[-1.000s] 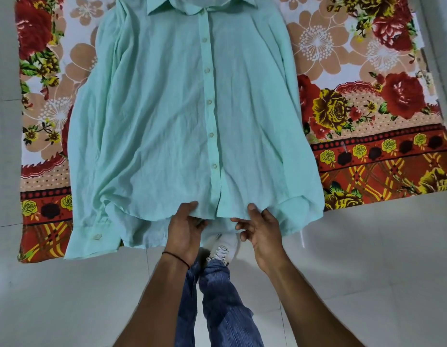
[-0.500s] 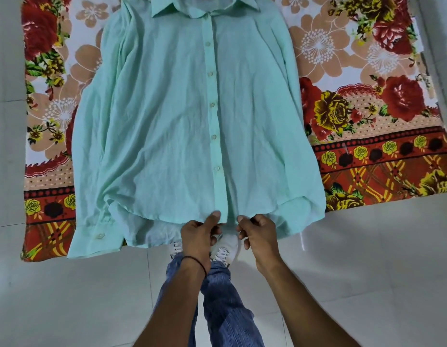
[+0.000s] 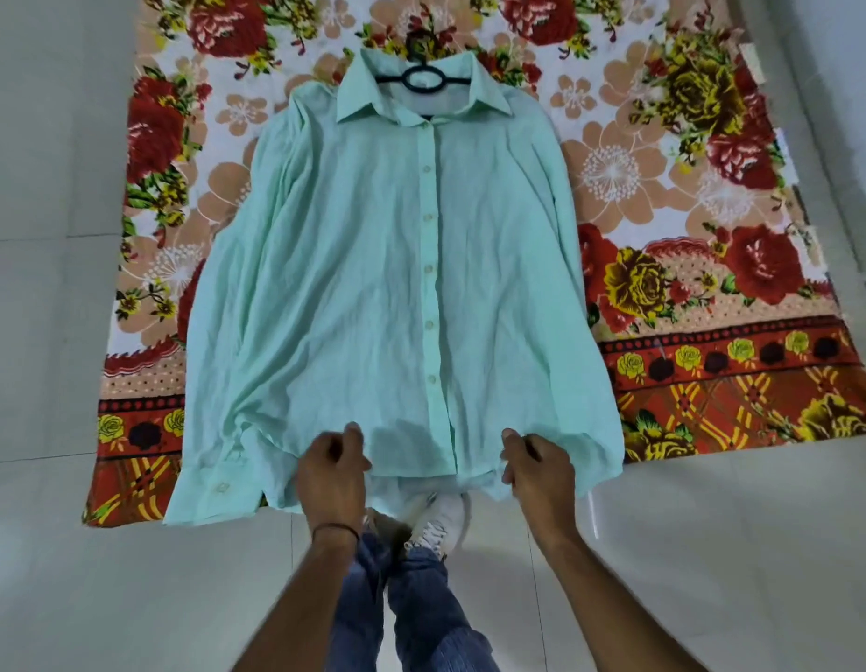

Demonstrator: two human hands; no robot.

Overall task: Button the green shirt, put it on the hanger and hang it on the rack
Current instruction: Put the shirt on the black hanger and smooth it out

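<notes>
**Left grip and right grip hold the hem of a green shirt laid out flat**

The view looks down along the person's own arms. The shirt lies face up on a floral sheet spread over a pale tiled floor. Its front is closed by a row of pale buttons. Its long axis runs straight away from the person, hem nearest and collar farthest.

The left grip is clenched on the hem to the left of the button strip. The right grip is clenched on the hem to the right of it, so the strip lies between them. The cloth there is raised a little (a white shoe shows under the edge).

A black hanger sits at the collar, its loop showing in the neck opening and its hook pointing away. It appears to be inside the shirt already. No rack is in view.

The buttoning looks done, so what seems left is to lift the shirt by the hook. The hook lies at the far end, well apart from both grips and about midway between them, so neither is clearly nearer.
</notes>
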